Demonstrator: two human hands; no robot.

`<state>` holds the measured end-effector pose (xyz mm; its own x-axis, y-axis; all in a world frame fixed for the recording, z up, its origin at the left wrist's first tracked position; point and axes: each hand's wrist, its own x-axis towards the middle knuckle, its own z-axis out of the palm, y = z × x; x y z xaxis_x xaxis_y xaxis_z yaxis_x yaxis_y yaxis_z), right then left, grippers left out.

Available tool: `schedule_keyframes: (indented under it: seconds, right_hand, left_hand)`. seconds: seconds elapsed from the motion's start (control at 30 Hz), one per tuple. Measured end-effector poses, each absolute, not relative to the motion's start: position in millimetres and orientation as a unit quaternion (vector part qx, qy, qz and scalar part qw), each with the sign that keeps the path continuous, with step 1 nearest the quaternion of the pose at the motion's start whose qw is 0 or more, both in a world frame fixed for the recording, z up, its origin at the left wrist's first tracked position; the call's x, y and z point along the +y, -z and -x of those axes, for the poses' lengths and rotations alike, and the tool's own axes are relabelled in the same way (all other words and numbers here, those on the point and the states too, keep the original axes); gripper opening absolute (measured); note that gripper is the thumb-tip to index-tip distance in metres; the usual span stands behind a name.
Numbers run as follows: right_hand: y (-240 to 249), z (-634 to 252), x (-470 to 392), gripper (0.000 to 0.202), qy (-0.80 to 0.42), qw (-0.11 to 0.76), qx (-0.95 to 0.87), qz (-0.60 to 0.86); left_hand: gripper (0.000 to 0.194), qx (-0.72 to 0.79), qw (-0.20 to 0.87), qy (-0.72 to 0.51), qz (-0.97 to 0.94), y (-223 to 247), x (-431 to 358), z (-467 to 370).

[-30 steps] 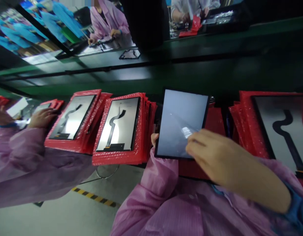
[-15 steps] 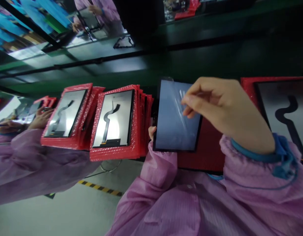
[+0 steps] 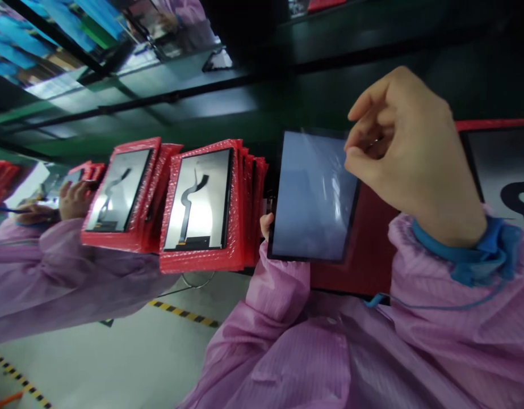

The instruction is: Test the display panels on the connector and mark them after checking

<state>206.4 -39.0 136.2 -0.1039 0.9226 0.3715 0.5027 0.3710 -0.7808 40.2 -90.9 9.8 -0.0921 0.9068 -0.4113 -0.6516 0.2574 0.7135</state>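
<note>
Red stacks (image 3: 202, 207) crowd the panel's (image 3: 313, 196) left; above lies open.

Right hand (image 3: 409, 150) pinching clear film (image 3: 336, 187) off the display panel (image 3: 313, 196), left hand (image 3: 266, 225) gripping the panel's lower left edge, red bubble-wrap stacks (image 3: 204, 207) left of the panel, co-worker's hand (image 3: 74, 199) beyond them

We're on an electronics assembly line here, a factory floor. Stacks of display panels (image 3: 198, 205) sit in red bubble-wrap sleeves (image 3: 210, 262) along the edge of a long dark green desk (image 3: 227, 122). The workers wear pink anti-static smocks (image 3: 321, 352), and there's a blue grounding wrist strap (image 3: 470, 258) with its cord. Down below, yellow-and-black hazard tape (image 3: 183, 312) marks the grey floor. A co-worker's hand (image 3: 74, 196) is busy at the next station, far left.
</note>
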Motion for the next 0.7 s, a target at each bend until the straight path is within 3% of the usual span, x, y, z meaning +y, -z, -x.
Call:
schedule_keyframes:
  seconds: [0.1, 0.27, 0.4, 0.5, 0.57, 0.7]
  right_hand:
    - [-138, -218, -40, 0.035, -0.182, 0.363, -0.769, 0.494]
    - [-130, -248, -33, 0.010, -0.113, 0.282, -0.863, 0.403]
    - [-117, -266, -19, 0.039, -0.066, 0.264, -0.881, 0.388]
    - [-110, -274, -11, 0.047, -0.041, 0.249, -0.878, 0.408]
    - [-108, -275, -9, 0.043, -0.027, 0.240, -0.873, 0.425]
    - [-110, -274, -8, 0.016, -0.034, 0.250, -0.849, 0.464]
  left_hand:
    - [0.050, 0.357, 0.661, -0.651, -0.108, -2, -91, -38]
    - [0.057, 0.328, 0.661, -0.666, -0.110, -1, -87, -41]
    - [0.070, 0.350, 0.668, -0.643, -0.129, -12, -87, -41]
    - [0.069, 0.322, 0.689, -0.638, -0.119, -22, -93, -41]
    - [0.068, 0.277, 0.714, -0.633, -0.117, -27, -98, -43]
    - [0.075, 0.228, 0.744, -0.607, -0.161, -28, -104, -43]
